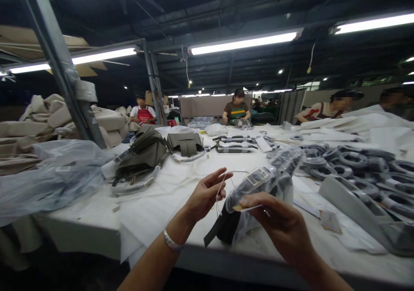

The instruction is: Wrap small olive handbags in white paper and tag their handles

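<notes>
My left hand (204, 196) is partly closed, with a thin white string (221, 183) looped over its fingers. Pinched between the thumb and fingers of my right hand (280, 222) is a small tan and white hang tag (246, 208). Just beyond both hands lies a dark bag (228, 228), partly covered in clear plastic, with a gold-coloured rectangular buckle (258, 177) near its top. A dark strap end sticks out at its lower left. My right hand hides part of the bag.
Dark green bags (142, 153) stand at the left of the white-covered table (174, 204). Wrapped coiled straps (352, 161) pile up on the right, behind a grey tray (352, 209). Plastic sheeting (54, 178) covers the left end. Several people work across the table.
</notes>
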Demonstrator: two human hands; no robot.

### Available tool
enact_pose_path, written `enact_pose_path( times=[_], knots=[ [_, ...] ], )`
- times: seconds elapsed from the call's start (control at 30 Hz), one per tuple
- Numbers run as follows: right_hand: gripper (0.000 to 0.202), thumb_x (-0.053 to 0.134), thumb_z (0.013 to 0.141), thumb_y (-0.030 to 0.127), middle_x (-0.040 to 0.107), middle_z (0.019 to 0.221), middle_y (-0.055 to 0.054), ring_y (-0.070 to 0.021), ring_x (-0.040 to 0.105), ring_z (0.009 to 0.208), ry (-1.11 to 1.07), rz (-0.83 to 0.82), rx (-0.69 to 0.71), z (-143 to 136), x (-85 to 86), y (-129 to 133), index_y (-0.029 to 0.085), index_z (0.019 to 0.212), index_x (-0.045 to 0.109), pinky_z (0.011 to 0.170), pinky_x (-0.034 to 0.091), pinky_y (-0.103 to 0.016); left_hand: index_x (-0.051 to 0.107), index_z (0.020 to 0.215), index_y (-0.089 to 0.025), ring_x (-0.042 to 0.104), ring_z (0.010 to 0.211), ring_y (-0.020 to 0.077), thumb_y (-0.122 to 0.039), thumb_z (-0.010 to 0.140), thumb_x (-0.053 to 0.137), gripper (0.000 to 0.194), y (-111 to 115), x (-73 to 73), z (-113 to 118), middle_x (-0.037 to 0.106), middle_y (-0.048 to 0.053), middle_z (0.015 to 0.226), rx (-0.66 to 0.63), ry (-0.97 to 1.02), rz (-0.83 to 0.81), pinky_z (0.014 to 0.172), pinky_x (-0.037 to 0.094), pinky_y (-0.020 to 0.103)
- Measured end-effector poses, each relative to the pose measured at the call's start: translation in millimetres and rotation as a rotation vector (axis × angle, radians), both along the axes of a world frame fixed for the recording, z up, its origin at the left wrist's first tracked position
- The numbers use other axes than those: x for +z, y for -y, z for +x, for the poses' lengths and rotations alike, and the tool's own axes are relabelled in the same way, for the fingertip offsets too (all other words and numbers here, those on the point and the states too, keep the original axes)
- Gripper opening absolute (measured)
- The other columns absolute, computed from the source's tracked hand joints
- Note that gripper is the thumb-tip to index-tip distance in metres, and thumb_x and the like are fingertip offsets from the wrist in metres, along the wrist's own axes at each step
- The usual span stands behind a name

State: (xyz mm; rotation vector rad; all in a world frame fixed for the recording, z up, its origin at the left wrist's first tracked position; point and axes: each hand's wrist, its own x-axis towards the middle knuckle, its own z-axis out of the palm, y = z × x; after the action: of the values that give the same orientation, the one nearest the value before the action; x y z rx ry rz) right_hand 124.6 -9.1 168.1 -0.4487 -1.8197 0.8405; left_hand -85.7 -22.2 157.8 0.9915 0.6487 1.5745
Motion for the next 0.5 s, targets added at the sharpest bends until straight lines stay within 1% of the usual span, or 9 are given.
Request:
enact_pose_path(
  times=[0.07, 0.13, 0.2, 0.23, 0.27, 0.3, 0.37, 0.43, 0.5],
  knots=[
    [0.011, 0.066, 0.089, 0.034, 0.074, 0.090, -0.005, -0.0226, 0.071, 0.084, 0.052, 0.032, 0.018, -11, 6.9, -5, 0.025, 0.089, 0.072, 0.080, 0.059, -0.034, 0.070, 0.120, -0.028, 0.050, 0.051, -0.0019, -0.026, 0.076, 0.083, 0.046, -2, -0.4, 2, 0.062, 0.014, 0.134, 0.000, -0.014, 0.005, 0.044, 0.036, 0.012],
    [0.013, 0.067, 0.087, 0.035, 0.075, 0.092, -0.004, -0.0219, 0.071, 0.083, 0.078, 0.049, -0.046, -20, 13.8, -12, 0.025, 0.096, 0.071, 0.080, 0.058, -0.033, 0.069, 0.121, -0.027, 0.053, 0.053, -0.0005, -0.038, 0.073, 0.085, 0.052, -1, -0.8, 2, 0.063, 0.015, 0.131, 0.010, -0.016, 0.029, 0.046, 0.036, 0.013],
    [0.022, 0.068, 0.086, 0.036, 0.075, 0.093, -0.003, -0.0219, 0.072, 0.084, 0.110, 0.057, -0.105, -26, 20.2, -18, 0.026, 0.106, 0.069, 0.080, 0.058, -0.032, 0.068, 0.124, -0.023, 0.064, 0.071, 0.0083, -0.050, 0.066, 0.086, 0.066, 2, 0.9, 2, 0.067, 0.016, 0.124, 0.028, -0.020, 0.073, 0.060, 0.046, 0.016],
    [0.028, 0.068, 0.086, 0.036, 0.075, 0.092, -0.003, -0.0220, 0.072, 0.085, 0.140, 0.066, -0.116, -29, 23.2, -20, 0.027, 0.112, 0.067, 0.080, 0.058, -0.032, 0.067, 0.125, -0.021, 0.067, 0.086, 0.0148, -0.053, 0.064, 0.086, 0.072, 4, 3.2, 2, 0.068, 0.017, 0.121, 0.036, -0.037, 0.100, 0.071, 0.049, 0.020],
    [0.033, 0.068, 0.086, 0.035, 0.075, 0.091, -0.002, -0.0222, 0.072, 0.085, 0.182, 0.083, -0.119, -31, 25.8, -21, 0.028, 0.118, 0.064, 0.079, 0.057, -0.032, 0.066, 0.126, -0.021, 0.067, 0.098, 0.0209, -0.054, 0.062, 0.087, 0.075, 7, 6.7, 2, 0.069, 0.016, 0.119, 0.039, -0.070, 0.127, 0.080, 0.050, 0.025],
    [0.038, 0.067, 0.086, 0.033, 0.075, 0.091, -0.002, -0.0226, 0.072, 0.085, 0.236, 0.108, -0.119, -33, 28.1, -22, 0.030, 0.123, 0.062, 0.079, 0.057, -0.033, 0.065, 0.127, -0.021, 0.065, 0.106, 0.0252, -0.051, 0.063, 0.087, 0.074, 11, 11.3, 3, 0.070, 0.015, 0.117, 0.038, -0.125, 0.150, 0.086, 0.050, 0.030],
    [0.049, 0.066, 0.084, 0.025, 0.076, 0.090, 0.000, -0.0240, 0.073, 0.085, 0.335, 0.173, -0.129, -36, 31.4, -23, 0.033, 0.131, 0.057, 0.078, 0.056, -0.035, 0.064, 0.128, -0.022, 0.065, 0.106, 0.0274, -0.040, 0.068, 0.087, 0.066, 19, 23.0, 5, 0.070, 0.012, 0.113, 0.055, -0.296, 0.196, 0.089, 0.050, 0.034],
    [0.060, 0.064, 0.081, 0.016, 0.077, 0.089, 0.001, -0.0243, 0.073, 0.085, 0.380, 0.211, -0.124, -38, 33.1, -23, 0.036, 0.137, 0.053, 0.078, 0.056, -0.035, 0.063, 0.130, -0.023, 0.066, 0.100, 0.0252, -0.029, 0.073, 0.084, 0.060, 26, 34.3, 7, 0.071, 0.009, 0.109, 0.134, -0.500, 0.239, 0.086, 0.050, 0.033],
    [0.062, 0.061, 0.083, 0.015, 0.077, 0.092, 0.001, -0.0234, 0.073, 0.088, 0.356, 0.181, -0.058, -38, 34.3, -24, 0.036, 0.140, 0.051, 0.082, 0.056, -0.035, 0.061, 0.131, -0.025, 0.065, 0.100, 0.0237, -0.021, 0.073, 0.083, 0.063, 32, 40.9, 9, 0.071, 0.007, 0.110, 0.257, -0.674, 0.275, 0.082, 0.050, 0.029]
  ],
)
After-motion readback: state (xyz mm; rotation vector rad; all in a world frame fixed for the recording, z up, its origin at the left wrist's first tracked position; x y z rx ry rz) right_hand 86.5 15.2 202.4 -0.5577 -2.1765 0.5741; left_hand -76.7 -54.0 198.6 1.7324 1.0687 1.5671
